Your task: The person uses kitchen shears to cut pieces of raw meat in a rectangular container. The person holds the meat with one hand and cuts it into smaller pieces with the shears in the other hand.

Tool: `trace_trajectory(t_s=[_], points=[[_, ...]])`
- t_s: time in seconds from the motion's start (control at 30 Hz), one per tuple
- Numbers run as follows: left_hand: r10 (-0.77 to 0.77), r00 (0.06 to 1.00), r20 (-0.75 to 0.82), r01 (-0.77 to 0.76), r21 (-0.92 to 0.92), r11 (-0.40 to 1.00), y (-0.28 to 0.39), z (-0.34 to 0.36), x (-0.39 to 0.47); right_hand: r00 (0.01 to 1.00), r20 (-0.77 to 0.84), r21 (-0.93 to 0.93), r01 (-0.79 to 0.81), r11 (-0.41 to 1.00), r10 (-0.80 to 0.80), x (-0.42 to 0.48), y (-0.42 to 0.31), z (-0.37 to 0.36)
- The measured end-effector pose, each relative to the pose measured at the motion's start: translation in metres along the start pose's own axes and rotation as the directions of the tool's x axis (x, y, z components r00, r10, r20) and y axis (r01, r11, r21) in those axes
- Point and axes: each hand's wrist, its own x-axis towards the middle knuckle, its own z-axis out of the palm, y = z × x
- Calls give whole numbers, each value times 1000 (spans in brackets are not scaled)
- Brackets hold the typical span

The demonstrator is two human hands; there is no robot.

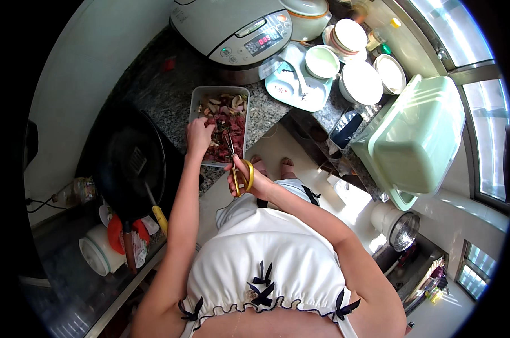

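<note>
A clear plastic container (247,110) sits at the edge of the granite counter. In it lies dark red chopped meat (236,129), with pale sliced pieces (231,103), perhaps garlic or mushroom, at the far end. My left hand (199,134) reaches over the container's left rim with its fingers curled down at the food; whether they pinch a piece cannot be made out. My right hand (255,179) grips scissors (233,162) by their gold-coloured handles. The blades point away from me over the meat, close to the left fingertips.
On the left stands a black wok (124,169) with a slotted turner (151,196) in it. A rice cooker (246,38) with a lit display is behind the container. To the right are a divided plate (280,86), stacked bowls (360,82), a phone (346,126) and a green plastic bin (420,139).
</note>
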Motion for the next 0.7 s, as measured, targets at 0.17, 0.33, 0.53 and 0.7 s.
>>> trace_trajectory(t_s=[0.17,0.33,0.53,0.7], points=[[-100,988,119,154,-647,747,-16,6,-19,998,33,-38,-57,998,58,-3,-3,10],[-118,978,172,204,-672,712,-21,18,-30,995,87,52,-47,998,43,1,-3,7],[-137,950,281,292,-641,710,-26,26,-42,1000,-12,-19,-11,1000,11,9,-3,-1],[-52,951,304,257,-685,682,-33,24,-48,999,-44,-89,-30,996,26,10,-4,0]])
